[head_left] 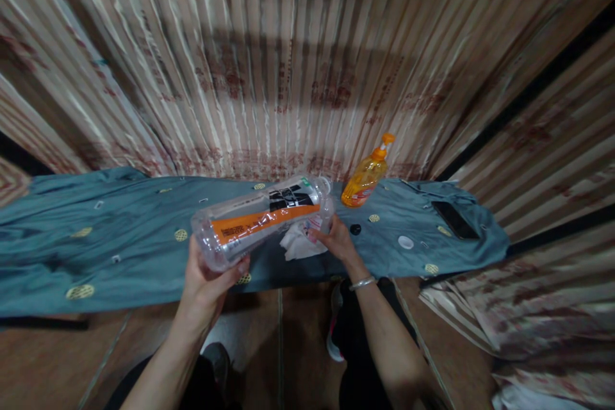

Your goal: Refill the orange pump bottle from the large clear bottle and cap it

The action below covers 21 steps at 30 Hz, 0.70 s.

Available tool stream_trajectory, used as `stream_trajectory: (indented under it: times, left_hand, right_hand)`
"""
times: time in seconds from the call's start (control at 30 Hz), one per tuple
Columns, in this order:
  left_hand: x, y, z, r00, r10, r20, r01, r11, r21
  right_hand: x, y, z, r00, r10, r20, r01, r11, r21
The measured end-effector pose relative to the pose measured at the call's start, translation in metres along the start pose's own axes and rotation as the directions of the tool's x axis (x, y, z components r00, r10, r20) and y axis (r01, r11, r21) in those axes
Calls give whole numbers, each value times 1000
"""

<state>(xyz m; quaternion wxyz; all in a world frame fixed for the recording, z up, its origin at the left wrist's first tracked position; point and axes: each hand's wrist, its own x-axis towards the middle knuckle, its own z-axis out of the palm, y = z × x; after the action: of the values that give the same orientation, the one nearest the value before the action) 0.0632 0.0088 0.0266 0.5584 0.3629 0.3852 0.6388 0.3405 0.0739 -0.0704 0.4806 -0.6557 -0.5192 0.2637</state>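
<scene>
My left hand point(209, 282) is wrapped round the base of a large clear plastic bottle point(250, 211) with an orange and black label. The bottle lies tilted across the cloth, its uncapped mouth towards the right. Close to that mouth my right hand point(339, 240) is closed on a small clear thing with pink print point(314, 229), partly hidden by the fingers; its kind is unclear. Beneath it, a crumpled white tissue point(298, 245) rests on the cloth. Just right of my fingers lies a black cap point(355, 229).
A blue-green patterned cloth point(139, 230) covers the narrow surface. An orange pump bottle point(364, 179) stands at its back edge. Farther right are a white round lid point(405, 242) and a black phone point(454, 220). A striped curtain point(288, 64) hangs directly behind.
</scene>
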Motion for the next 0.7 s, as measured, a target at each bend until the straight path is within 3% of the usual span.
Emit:
stream_trajectory:
  times: [0.7]
  left_hand:
    - [3, -1, -4, 1000, 4, -21, -3, 1000, 25]
  right_hand:
    - [2, 3, 0, 998, -52, -19, 51, 998, -46]
